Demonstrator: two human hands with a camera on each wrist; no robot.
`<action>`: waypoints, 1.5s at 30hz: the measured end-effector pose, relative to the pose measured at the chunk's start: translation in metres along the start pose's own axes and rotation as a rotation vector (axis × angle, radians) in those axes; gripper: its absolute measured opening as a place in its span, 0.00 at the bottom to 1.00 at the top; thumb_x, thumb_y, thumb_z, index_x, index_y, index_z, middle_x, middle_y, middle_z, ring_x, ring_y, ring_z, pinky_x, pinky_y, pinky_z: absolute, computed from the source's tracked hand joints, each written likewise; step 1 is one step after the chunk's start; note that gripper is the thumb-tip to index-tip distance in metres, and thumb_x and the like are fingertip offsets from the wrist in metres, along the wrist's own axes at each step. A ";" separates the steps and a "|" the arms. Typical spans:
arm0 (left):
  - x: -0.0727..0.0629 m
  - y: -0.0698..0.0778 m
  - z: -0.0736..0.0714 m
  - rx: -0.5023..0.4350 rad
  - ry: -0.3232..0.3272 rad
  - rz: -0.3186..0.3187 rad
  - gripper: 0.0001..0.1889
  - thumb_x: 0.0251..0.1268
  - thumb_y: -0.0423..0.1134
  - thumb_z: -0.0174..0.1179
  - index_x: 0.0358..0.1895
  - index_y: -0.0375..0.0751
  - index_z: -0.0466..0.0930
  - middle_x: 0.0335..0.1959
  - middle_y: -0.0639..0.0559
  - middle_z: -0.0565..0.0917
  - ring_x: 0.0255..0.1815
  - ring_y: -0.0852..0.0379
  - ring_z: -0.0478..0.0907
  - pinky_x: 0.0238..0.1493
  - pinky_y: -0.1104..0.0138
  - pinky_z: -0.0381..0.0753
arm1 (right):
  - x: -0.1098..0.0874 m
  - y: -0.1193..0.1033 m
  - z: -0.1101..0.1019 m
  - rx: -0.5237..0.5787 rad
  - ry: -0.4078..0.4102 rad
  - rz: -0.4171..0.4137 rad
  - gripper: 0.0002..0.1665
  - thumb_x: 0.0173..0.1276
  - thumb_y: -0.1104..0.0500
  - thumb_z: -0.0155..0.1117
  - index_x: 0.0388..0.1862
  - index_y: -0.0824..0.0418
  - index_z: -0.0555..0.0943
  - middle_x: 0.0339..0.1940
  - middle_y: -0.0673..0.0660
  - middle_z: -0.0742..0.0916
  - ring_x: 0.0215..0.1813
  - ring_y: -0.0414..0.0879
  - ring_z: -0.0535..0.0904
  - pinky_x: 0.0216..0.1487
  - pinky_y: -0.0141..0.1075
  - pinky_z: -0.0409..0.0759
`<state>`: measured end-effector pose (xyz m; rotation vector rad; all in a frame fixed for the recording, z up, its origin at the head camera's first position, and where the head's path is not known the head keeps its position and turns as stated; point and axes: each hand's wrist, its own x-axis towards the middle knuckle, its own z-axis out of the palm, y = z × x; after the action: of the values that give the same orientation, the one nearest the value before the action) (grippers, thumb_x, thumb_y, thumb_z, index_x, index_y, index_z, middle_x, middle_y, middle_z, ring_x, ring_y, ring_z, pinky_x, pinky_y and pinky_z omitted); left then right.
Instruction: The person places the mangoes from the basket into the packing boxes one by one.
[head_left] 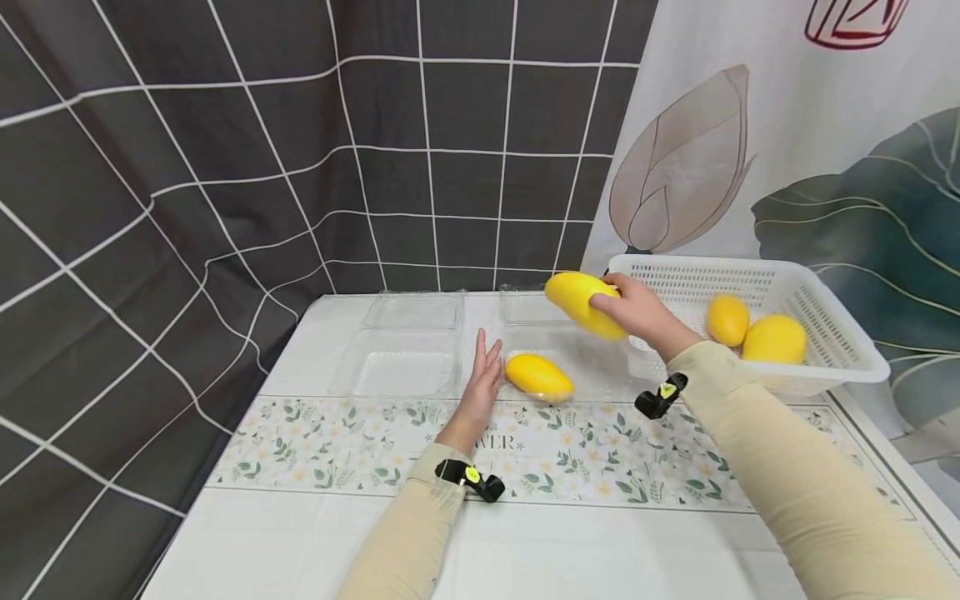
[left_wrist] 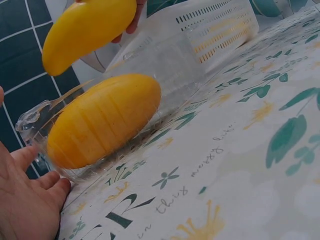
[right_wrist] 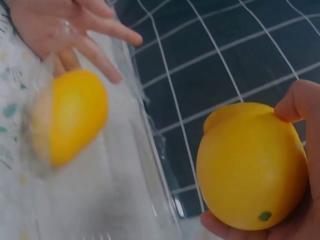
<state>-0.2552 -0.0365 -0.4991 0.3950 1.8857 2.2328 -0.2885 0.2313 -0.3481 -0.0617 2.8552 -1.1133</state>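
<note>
We've got our right fingers [right_wrist: 219, 226] gripping a smooth yellow oval fruit [head_left: 576, 302] at two o'clock from our straight left fingers [right_wrist: 115, 31]; if that skin slips, we'd probably dent the clear plastic box [head_left: 596, 375].

The surface [head_left: 562, 542] is white, crossed from 9 to 3 o'clock by a printed band [head_left: 330, 442] of leaves, flowers and lettering; taking that band's middle as the clock's centre, an open clear box [head_left: 408, 375] lies at 10 o'clock; a second clear box [head_left: 596, 367], also open, lies at 12 o'clock; a white slotted basket [head_left: 851, 362] stands at 2 o'clock, near the second box.
</note>
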 end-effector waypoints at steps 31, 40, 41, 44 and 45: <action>-0.002 0.002 0.000 0.051 0.011 -0.011 0.41 0.82 0.41 0.45 0.80 0.74 0.25 0.83 0.58 0.48 0.82 0.48 0.47 0.80 0.47 0.44 | -0.006 0.005 0.068 -0.050 -0.038 -0.032 0.38 0.77 0.47 0.40 0.75 0.71 0.64 0.71 0.73 0.73 0.69 0.67 0.70 0.71 0.59 0.68; -0.002 0.002 0.001 0.033 0.043 -0.015 0.35 0.83 0.47 0.37 0.79 0.81 0.29 0.83 0.60 0.49 0.82 0.50 0.50 0.80 0.47 0.46 | -0.004 0.014 0.080 -0.092 -0.038 0.004 0.38 0.79 0.46 0.35 0.76 0.70 0.64 0.72 0.72 0.72 0.73 0.68 0.67 0.74 0.58 0.63; -0.002 0.002 0.001 0.026 0.047 -0.014 0.35 0.83 0.46 0.37 0.79 0.79 0.28 0.83 0.60 0.49 0.82 0.49 0.50 0.80 0.47 0.46 | -0.004 0.015 0.082 -0.107 -0.043 0.003 0.37 0.79 0.46 0.35 0.76 0.70 0.64 0.72 0.72 0.72 0.73 0.68 0.66 0.74 0.58 0.63; -0.001 0.002 0.001 0.006 0.054 -0.008 0.34 0.83 0.46 0.35 0.81 0.74 0.28 0.83 0.57 0.49 0.82 0.48 0.47 0.80 0.46 0.44 | -0.005 0.020 0.088 -0.145 -0.054 0.002 0.37 0.79 0.47 0.33 0.76 0.69 0.64 0.73 0.72 0.72 0.74 0.68 0.65 0.75 0.58 0.61; -0.001 0.002 0.001 0.008 0.058 -0.013 0.34 0.83 0.46 0.34 0.81 0.74 0.28 0.83 0.58 0.49 0.82 0.48 0.47 0.80 0.47 0.43 | -0.005 0.022 0.090 -0.152 -0.053 0.001 0.37 0.79 0.48 0.32 0.76 0.69 0.64 0.73 0.72 0.72 0.74 0.68 0.65 0.75 0.58 0.62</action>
<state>-0.2538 -0.0360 -0.4967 0.3218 1.9208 2.2518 -0.2759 0.1870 -0.4285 -0.0973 2.8865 -0.8790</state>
